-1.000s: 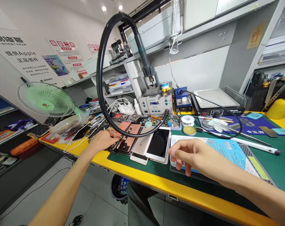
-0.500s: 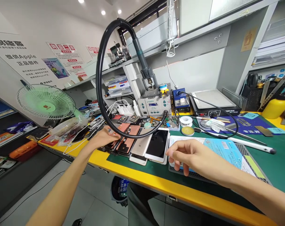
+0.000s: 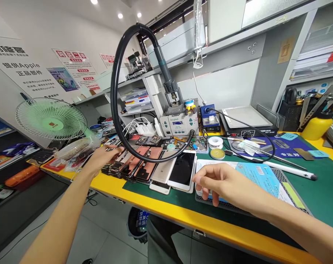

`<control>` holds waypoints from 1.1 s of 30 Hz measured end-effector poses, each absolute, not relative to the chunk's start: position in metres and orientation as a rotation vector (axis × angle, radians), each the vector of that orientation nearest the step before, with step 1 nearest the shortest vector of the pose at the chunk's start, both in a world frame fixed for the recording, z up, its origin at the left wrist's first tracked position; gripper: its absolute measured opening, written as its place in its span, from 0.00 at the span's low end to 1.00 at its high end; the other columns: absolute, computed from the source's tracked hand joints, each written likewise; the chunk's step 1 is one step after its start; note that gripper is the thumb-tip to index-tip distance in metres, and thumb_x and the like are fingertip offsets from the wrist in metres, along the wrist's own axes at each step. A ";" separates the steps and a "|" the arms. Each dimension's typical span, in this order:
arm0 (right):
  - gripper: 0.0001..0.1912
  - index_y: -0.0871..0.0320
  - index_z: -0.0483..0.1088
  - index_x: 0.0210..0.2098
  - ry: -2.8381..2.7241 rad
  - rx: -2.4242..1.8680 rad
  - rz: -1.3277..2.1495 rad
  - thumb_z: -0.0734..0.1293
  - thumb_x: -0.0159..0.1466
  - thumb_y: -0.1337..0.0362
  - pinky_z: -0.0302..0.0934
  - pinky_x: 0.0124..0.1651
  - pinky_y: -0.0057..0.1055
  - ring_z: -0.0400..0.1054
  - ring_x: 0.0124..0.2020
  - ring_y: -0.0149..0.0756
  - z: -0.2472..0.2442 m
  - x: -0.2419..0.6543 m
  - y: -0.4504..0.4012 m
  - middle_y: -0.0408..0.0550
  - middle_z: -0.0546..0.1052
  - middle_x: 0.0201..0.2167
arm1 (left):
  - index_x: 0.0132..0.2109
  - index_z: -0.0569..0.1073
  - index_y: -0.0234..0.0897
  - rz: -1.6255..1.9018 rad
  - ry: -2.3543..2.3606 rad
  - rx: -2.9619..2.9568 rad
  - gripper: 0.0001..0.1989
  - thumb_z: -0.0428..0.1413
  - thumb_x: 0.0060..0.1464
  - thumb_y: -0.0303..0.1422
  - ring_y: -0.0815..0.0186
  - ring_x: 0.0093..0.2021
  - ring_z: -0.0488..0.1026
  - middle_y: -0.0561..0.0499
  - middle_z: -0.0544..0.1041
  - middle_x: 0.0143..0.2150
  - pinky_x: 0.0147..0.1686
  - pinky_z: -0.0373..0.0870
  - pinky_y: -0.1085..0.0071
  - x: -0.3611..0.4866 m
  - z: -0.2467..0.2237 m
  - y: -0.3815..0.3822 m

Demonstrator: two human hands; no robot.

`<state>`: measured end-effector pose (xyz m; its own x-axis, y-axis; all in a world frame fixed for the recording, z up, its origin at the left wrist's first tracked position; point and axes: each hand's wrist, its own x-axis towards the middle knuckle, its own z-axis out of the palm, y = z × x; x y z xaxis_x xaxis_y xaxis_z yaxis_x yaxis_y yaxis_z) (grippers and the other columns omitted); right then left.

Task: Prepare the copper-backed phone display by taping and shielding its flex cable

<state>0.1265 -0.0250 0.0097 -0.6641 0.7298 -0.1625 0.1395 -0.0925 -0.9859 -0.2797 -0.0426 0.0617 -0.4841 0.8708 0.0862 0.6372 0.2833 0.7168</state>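
Note:
My left hand [image 3: 102,158] reaches over the left end of the row of phone parts, fingers stretched to the right above a stack of dark phone frames [image 3: 113,169]. I see nothing held in it; its fingertips are partly hard to make out. Beside that stack lie copper-coloured phone screen parts [image 3: 148,164]. Further right are a gold phone [image 3: 164,169] and a white phone with a black screen [image 3: 183,170]. My right hand [image 3: 217,179], loosely curled with fingers apart and apparently nothing in it, hovers over the near left part of a blue and white packet [image 3: 254,174].
A black hose [image 3: 115,91] arches from the hot air station [image 3: 180,123] over the phones. Behind stand a soldering station [image 3: 209,116] and a heating plate [image 3: 249,121]. Solder wire [image 3: 215,142], a flux tin [image 3: 217,153] and tweezers [image 3: 282,159] lie rightward; a fan [image 3: 52,119] stands left.
My left hand has moved left, from the copper-coloured parts to the darker stack. My right hand keeps its curled pose. The view has shifted slightly.

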 end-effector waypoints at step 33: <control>0.11 0.61 0.75 0.33 -1.325 -0.643 1.645 0.74 0.53 0.62 0.65 0.38 0.30 0.72 0.35 0.35 0.041 0.161 0.024 0.49 0.78 0.34 | 0.51 0.76 0.36 1.006 0.363 0.816 0.20 0.52 0.58 0.43 0.56 0.47 0.77 0.44 0.81 0.47 0.47 0.74 0.58 -0.033 0.029 0.007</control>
